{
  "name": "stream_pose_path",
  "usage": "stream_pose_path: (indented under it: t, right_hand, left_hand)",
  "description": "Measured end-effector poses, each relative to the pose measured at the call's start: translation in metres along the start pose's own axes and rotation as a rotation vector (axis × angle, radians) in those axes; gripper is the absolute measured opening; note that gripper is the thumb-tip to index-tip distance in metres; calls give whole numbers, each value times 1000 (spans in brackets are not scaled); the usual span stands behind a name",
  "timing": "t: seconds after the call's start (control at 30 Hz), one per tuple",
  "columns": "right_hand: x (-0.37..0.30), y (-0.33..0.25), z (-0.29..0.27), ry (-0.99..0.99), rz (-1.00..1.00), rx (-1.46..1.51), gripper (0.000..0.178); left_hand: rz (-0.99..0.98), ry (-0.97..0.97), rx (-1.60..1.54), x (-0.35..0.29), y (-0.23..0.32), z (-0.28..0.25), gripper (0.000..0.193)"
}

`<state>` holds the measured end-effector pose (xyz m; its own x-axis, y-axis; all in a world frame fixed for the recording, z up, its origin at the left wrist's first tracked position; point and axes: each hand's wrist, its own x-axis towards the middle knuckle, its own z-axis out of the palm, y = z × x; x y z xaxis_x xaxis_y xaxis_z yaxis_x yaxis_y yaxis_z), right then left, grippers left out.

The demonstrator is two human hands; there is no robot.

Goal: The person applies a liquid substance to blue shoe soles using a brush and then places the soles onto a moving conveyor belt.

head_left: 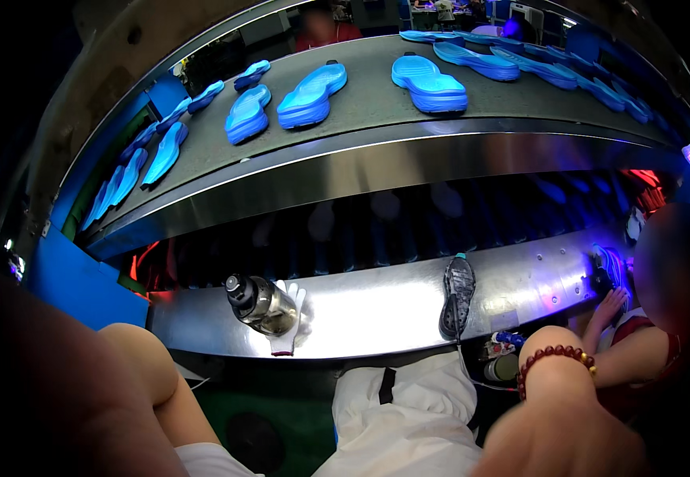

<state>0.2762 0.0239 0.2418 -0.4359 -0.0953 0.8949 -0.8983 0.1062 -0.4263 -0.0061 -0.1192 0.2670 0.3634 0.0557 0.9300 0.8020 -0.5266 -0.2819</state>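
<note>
Both my hands are raised close to the camera. My left hand [67, 397] is a dark, blurred shape at the lower left, its wrist bent above the forearm; its fingers are hidden. At the lower right, my right hand [563, 437] shows its blurred back below a wrist with a dark red bead bracelet [551, 352]; its fingers are out of sight. Neither hand visibly holds anything. Ahead on the metal ledge stand a clear drinking bottle with a black lid [265, 306], a white glove [287, 338] partly behind it, and a black shoe [458, 298].
Beyond the ledge, a grey conveyor belt [361, 103] carries several blue shoe soles [313, 95]. Dark shapes fill the space beneath it. At right, a co-worker's hand [611, 306] touches a sole under violet light. Small containers [502, 366] sit below the ledge.
</note>
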Motion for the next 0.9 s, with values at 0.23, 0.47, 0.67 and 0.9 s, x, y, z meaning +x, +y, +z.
stream_pose_path:
  t: [0.23, 0.47, 0.67, 0.9]
  right_hand:
    - [-5, 2, 3, 6, 7, -3, 71]
    - [-19, 3, 0, 54, 78, -29, 69]
    - [-49, 13, 0, 160, 208, -9, 68]
    - [-93, 29, 8, 337, 386, 22, 67]
  left_hand:
    - [2, -15, 19, 1, -1, -2, 50]
    - [-9, 4, 34, -5, -6, 4, 50]
    - [-17, 0, 54, -9, -2, 1, 49]
    - [-11, 3, 76, -13, -1, 0, 49]
